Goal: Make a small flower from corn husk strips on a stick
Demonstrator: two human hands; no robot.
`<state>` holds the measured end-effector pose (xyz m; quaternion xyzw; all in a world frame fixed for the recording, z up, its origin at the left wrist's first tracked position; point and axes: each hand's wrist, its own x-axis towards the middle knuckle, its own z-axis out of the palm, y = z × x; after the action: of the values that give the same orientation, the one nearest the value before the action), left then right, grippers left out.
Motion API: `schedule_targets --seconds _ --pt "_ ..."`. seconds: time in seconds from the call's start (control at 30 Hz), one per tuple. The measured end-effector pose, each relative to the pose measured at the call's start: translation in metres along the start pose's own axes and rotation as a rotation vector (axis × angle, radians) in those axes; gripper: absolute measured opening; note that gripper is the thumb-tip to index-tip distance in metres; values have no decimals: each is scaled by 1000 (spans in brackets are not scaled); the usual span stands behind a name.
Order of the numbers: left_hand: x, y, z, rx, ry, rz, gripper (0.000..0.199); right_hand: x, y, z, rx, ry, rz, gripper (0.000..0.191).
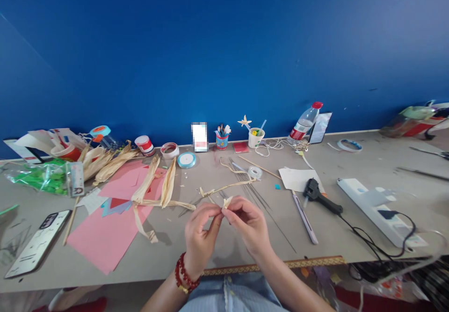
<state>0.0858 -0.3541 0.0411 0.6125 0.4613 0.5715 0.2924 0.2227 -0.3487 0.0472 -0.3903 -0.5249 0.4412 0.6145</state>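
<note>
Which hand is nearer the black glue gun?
Right. The right hand is left of the black glue gun in view; the left hand is farther left.

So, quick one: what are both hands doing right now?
Left hand: closed in a pinch; what it grips is hidden.
Right hand: closed, pinching a small pale piece.

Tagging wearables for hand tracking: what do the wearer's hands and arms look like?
No gloves on the left hand or right hand; no sleeves in view. Left arm: looped bracelet of dark red beads with a gold-coloured piece. Right arm: nothing worn in view.
</note>
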Motion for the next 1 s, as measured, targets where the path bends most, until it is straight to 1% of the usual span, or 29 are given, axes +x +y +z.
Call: schedule_targets --seconds 0.1,0.23,0.37,0.47,0.67,0.8,0.9,1.0 --pt "-1 -1 0 18 -7 21 8 -1 2 1 -22 25 -34 19" --pt "-2 -2 0 20 -49 46 10 -1 2 1 -86 24 -85 18" --pt "-2 -4 0 -41 -109 -42 7 -1 0 2 -164 30 -112 18" --pt "-1 -4 1 -88 -135 -90 9 -1 1 2 -196 41 -112 18" --pt "-3 -8 1 -64 -90 -85 10 -4 5 2 -182 28 -59 13" --pt "-4 -12 3 -48 -64 -33 9 -4 7 2 -202 18 -38 12" --pt "-4 -12 4 -38 -82 -4 9 -4 7 3 -222 29 -72 14" --pt "-4 -13 4 -62 -95 -15 9 -3 5 4 -239 37 -121 17"
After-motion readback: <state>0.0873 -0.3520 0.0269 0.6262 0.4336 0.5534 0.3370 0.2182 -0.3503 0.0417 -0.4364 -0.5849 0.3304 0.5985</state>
